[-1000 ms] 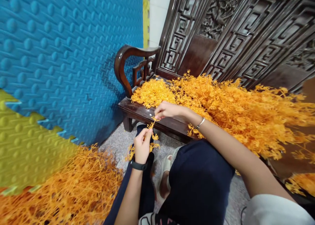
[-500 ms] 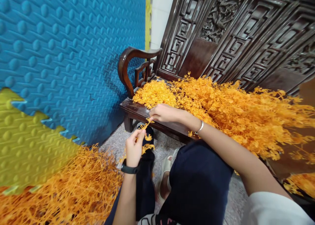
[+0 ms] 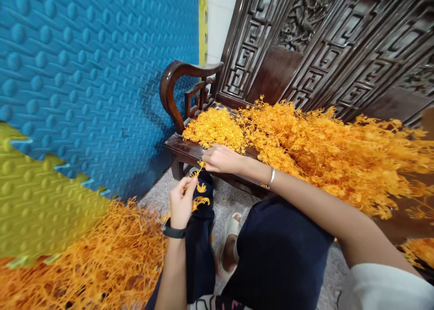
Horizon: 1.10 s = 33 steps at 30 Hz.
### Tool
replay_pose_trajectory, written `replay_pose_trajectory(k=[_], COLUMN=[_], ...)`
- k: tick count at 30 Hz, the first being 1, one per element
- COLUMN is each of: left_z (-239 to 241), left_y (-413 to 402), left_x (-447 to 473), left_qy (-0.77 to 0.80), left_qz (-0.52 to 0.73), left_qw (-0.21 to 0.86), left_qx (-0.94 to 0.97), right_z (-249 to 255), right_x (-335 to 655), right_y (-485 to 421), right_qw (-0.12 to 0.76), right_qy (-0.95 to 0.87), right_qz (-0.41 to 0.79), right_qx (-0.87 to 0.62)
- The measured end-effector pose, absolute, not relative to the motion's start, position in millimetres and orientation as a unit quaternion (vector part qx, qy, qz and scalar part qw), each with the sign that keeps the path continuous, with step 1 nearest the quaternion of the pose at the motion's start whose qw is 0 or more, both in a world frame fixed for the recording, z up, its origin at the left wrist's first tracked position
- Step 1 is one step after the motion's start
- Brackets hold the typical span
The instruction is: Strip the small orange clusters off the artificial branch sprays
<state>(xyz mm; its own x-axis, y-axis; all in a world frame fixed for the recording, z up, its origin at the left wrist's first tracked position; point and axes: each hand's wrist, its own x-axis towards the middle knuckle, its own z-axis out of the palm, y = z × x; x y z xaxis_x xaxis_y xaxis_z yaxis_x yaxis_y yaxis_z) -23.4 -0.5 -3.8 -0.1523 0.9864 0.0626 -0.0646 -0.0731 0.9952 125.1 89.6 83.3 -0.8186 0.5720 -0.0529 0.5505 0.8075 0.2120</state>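
My left hand, with a dark band at its wrist, pinches a thin orange artificial flower sprig between thumb and forefinger. The sprig stands up from those fingers, and more orange florets hang below and beside them. My right hand is closed at the sprig's upper end, at the bench's front edge. What its fingertips hold is hidden. Just behind it, a heap of loose yellow-orange florets lies on the wooden bench.
Long-stemmed orange artificial flowers cover the bench to the right. Bare orange stems pile up at lower left. A blue foam mat with a yellow piece stands at left. The bench has a curved armrest and carved back.
My right hand has turned slightly, its fingers more tucked under, and shifted a little left. My left hand, still pinching the sprig, has moved slightly left. The view has shifted a little.
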Motion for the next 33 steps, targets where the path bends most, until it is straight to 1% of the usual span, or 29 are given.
replay_pose_trajectory(k=[3, 9, 10, 12, 15, 16, 18, 20, 23, 26, 27, 28, 30, 32, 33], left_z=[-1.2, -0.5, 1.7, 8.3, 17.5, 18.3, 15.2, 7.5, -4.6, -11.1, -12.1, -12.8, -13.3, -12.9, -12.3], left_y=[-1.2, -3.2, -6.2, -13.8, -21.9, -21.8, -17.0, -8.7, 1.7, 5.4, 5.8, 6.0, 6.1, 5.6, 5.0], left_x=[-6.2, -5.2, -9.0, -18.9, -35.1, -39.2, -43.3, -42.2, -35.5, -31.3, -31.1, -31.4, -32.8, -33.7, -33.7], left_qy=[0.509, 0.498, 0.5, 0.502, 0.507, 0.508, 0.504, 0.49, 0.469, 0.453, 0.448, 0.444, 0.441, 0.441, 0.44], left_qz=[0.581, 0.588, 0.592, 0.606, 0.642, 0.649, 0.65, 0.643, 0.655, 0.666, 0.666, 0.664, 0.655, 0.637, 0.625], left_qw=[0.453, 0.468, 0.466, 0.458, 0.427, 0.42, 0.429, 0.458, 0.466, 0.456, 0.458, 0.461, 0.468, 0.478, 0.483], left_qx=[0.445, 0.432, 0.428, 0.414, 0.385, 0.379, 0.373, 0.369, 0.366, 0.378, 0.382, 0.386, 0.396, 0.415, 0.427], right_z=[83.7, 84.1, 88.7, 101.5, 116.2, 116.1, 108.0, 94.4, 81.7, 85.4, 88.0, 90.2, 91.4, 87.5, 84.4], right_x=[128.3, 125.6, 133.1, 159.7, 211.1, 224.2, 237.4, 233.7, 211.6, 185.7, 176.7, 167.3, 147.7, 129.1, 121.4], right_y=[93.1, 106.2, 113.4, 130.3, 151.1, 155.4, 161.4, 166.1, 170.4, 160.0, 151.8, 141.8, 119.3, 99.7, 92.8], right_qw=[0.04, 0.047, 0.045, 0.023, -0.148, -0.206, -0.291, -0.326, -0.352, -0.392, -0.378, -0.343, -0.23, -0.142, -0.123], right_qy=[0.952, 0.956, 0.949, 0.912, 0.775, 0.731, 0.649, 0.605, 0.585, 0.591, 0.614, 0.643, 0.689, 0.698, 0.7], right_qz=[0.088, 0.088, 0.09, 0.1, 0.139, 0.112, -0.006, -0.098, -0.142, -0.215, -0.267, -0.333, -0.466, -0.552, -0.57], right_qx=[0.29, 0.275, 0.297, 0.397, 0.598, 0.641, 0.703, 0.719, 0.716, 0.671, 0.639, 0.598, 0.505, 0.433, 0.411])
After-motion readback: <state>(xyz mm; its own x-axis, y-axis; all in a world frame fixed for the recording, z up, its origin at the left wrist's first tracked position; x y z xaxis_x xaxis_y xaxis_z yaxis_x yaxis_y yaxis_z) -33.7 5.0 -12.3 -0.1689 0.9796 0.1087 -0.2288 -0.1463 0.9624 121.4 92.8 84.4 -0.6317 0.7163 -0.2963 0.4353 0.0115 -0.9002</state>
